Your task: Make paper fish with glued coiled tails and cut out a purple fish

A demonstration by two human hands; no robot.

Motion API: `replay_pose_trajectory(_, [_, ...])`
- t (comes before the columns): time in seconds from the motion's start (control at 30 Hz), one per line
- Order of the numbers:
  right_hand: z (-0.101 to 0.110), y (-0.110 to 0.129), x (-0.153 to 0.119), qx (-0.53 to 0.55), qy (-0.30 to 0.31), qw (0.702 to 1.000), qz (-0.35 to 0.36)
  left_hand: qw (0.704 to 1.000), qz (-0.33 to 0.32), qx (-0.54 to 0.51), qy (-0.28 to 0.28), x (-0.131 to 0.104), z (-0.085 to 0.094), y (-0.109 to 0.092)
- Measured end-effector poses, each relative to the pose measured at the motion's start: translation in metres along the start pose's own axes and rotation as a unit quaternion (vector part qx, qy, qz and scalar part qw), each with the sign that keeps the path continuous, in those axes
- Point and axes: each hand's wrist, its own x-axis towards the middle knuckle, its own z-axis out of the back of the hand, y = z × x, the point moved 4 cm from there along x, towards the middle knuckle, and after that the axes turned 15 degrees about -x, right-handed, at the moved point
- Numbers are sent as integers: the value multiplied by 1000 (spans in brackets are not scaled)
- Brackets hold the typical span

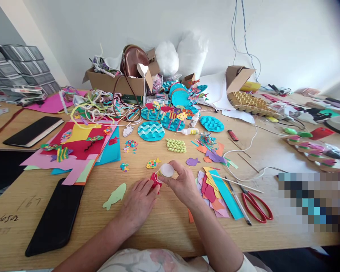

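Observation:
My right hand point(184, 183) is closed round a white glue bottle point(167, 170), tipped over so its round base faces up. Its nozzle end is hidden, down by a small red paper cutout point(155, 180). With fingers bent together, my left hand point(138, 204) holds that red piece against the table. Just beyond lies a yellow paper fish point(153, 163) with coloured dots. A plain light-green paper fish point(115, 196) is left of my left hand, and a purple one point(193, 161) lies beyond my right hand.
Paper scraps point(208, 189), a craft knife point(238, 200) and red-handled scissors point(256, 206) lie to the right. A black phone-like slab point(55, 217) and coloured sheets point(73, 151) are at left. Farther back are blue decorated discs point(151, 131), more glue bottles point(194, 119) and a cardboard box point(130, 84).

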Motion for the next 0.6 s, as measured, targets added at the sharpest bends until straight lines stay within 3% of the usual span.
replay_pose_trajectory(0.6, [-5,2,2,2,-15,1000,12,1000,-8,4,-7,-2,-1,0])
